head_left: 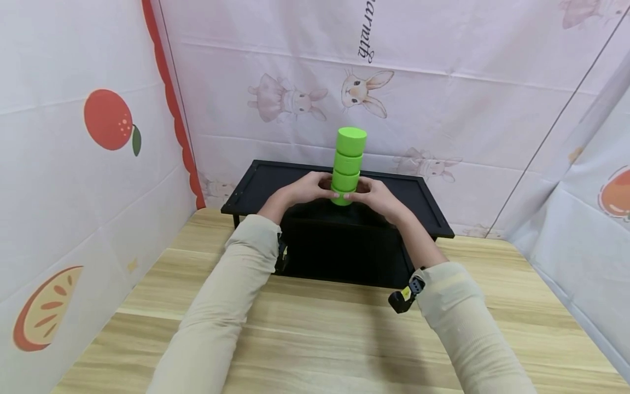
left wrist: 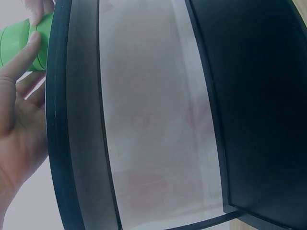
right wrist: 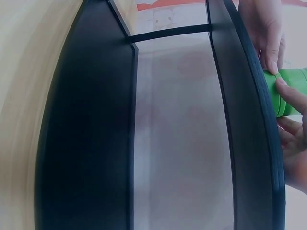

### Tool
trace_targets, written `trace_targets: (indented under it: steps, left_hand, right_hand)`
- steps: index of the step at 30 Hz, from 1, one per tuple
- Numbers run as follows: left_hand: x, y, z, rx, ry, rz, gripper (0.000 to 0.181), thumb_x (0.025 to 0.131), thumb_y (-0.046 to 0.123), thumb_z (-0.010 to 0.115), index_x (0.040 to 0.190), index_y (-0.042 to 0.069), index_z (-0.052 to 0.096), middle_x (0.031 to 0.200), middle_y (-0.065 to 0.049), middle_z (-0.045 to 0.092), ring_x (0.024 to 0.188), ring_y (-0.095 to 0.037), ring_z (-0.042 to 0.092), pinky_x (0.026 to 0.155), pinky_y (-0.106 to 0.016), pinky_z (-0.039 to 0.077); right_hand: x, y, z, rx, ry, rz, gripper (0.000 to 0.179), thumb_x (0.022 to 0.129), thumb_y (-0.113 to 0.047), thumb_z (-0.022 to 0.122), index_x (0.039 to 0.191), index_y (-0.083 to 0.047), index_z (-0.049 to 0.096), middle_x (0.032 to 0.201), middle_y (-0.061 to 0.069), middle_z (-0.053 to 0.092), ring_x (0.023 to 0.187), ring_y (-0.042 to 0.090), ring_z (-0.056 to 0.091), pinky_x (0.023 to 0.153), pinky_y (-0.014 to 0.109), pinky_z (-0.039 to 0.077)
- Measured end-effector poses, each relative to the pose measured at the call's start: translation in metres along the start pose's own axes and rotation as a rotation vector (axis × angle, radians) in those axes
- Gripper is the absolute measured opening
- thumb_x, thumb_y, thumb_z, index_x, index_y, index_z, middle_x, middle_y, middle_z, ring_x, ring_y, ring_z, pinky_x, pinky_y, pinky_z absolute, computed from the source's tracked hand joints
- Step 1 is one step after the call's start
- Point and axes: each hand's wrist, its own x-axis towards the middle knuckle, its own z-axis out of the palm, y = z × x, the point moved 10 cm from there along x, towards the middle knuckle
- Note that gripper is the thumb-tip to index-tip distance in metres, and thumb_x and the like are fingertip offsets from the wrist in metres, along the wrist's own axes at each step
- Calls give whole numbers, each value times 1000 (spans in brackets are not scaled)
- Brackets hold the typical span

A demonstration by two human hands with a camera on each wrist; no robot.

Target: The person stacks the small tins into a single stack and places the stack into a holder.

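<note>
A stack of several bright green round blocks [head_left: 348, 163] stands upright at the middle of a black two-tier shelf [head_left: 290, 174], on its top board. My left hand [head_left: 309, 189] grips the lowest block from the left, its thumb on the near side. From the right, my right hand [head_left: 379, 198] holds the same block, its thumb close to the other. In the left wrist view the green block [left wrist: 42, 43] shows beside the shelf's edge with fingers around it. The right wrist view shows the thumb and fingers at the green block [right wrist: 273, 93] too.
The shelf's lower board [head_left: 339, 257] rests on a wooden table [head_left: 315, 334]. Behind it hangs a pink cloth [head_left: 305, 49] printed with rabbits. A white cloth [head_left: 59, 180] with fruit prints hangs at the left, another cloth [head_left: 581, 219] at the right.
</note>
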Motion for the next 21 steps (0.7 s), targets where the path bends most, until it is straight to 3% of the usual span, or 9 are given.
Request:
trace_targets:
  steps: [21]
  left_hand:
    - [6,-3,-5,42,18,-23,49,89,16,62,132,0,44,121,-13,54,108,-20,52,90,-33,43]
  right_hand:
    - [7,4,-2,2,38,21,58,88,-25,65,137,-6,41,127,14,49,117,25,45,97,41,37]
